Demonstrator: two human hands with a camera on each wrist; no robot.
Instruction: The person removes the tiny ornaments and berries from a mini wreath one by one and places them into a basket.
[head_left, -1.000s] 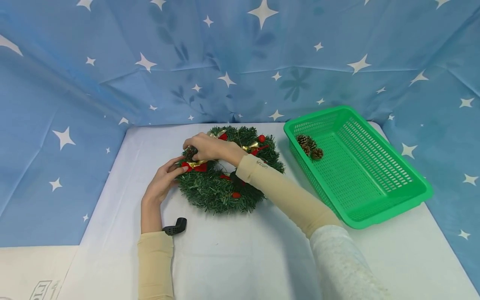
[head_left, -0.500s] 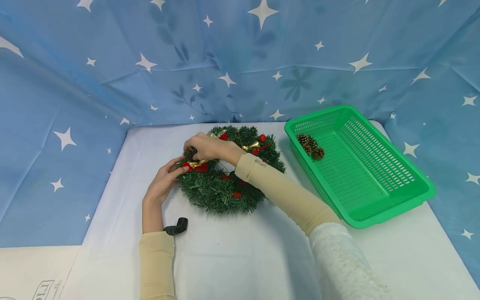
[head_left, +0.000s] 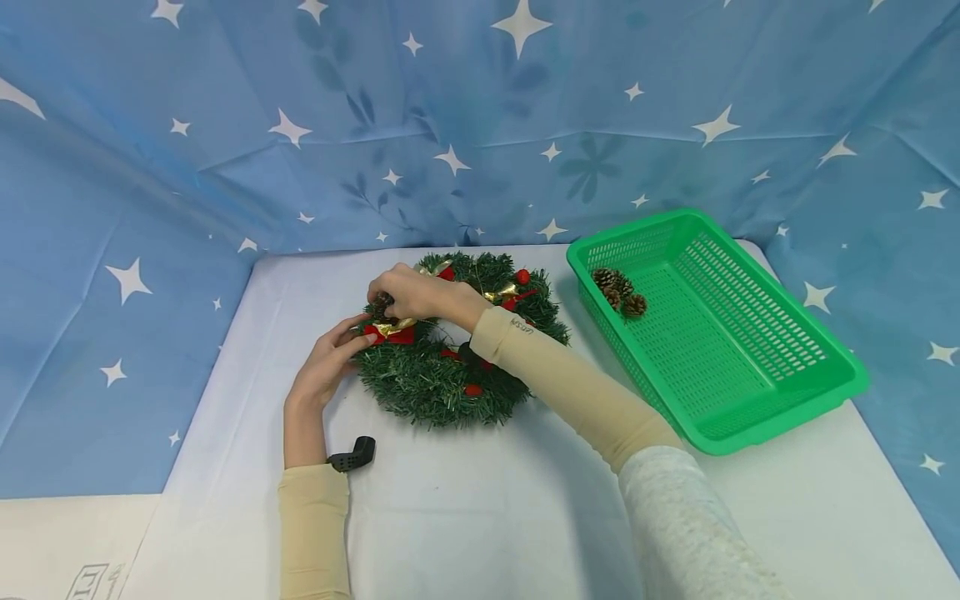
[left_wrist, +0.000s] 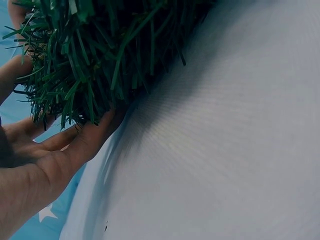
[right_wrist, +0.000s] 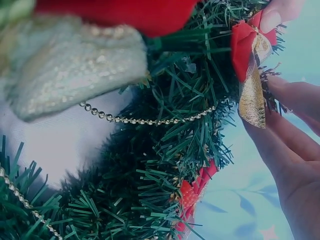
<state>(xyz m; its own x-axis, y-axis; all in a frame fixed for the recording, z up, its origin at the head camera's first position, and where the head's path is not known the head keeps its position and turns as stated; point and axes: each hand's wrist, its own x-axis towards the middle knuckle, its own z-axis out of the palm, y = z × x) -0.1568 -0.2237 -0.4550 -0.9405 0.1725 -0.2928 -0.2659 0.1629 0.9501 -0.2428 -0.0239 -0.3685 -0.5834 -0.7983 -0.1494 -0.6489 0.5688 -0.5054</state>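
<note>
A green wreath [head_left: 442, 392] with red-and-gold bows, red balls and a bead chain [right_wrist: 145, 121] lies on the white-covered table. My left hand [head_left: 324, 364] grips its left edge; in the left wrist view the fingers [left_wrist: 92, 137] reach under the greenery. Its thumb rests beside a red bow [head_left: 397, 335] in the head view. With thumb and fingers, my right hand [head_left: 414, 292] pinches a brown pine cone [head_left: 383, 303] at the wreath's upper left. In the right wrist view, a gold ribbon tail [right_wrist: 253, 100] partly covers this pine cone [right_wrist: 271, 92].
To the right stands a green perforated basket [head_left: 705, 350], with several pine cones [head_left: 634, 306] at its left side. A blue star-patterned cloth [head_left: 480, 108] hangs behind and beside the table. My right forearm crosses over part of the wreath. A black device [head_left: 356, 454] sits at my left wrist.
</note>
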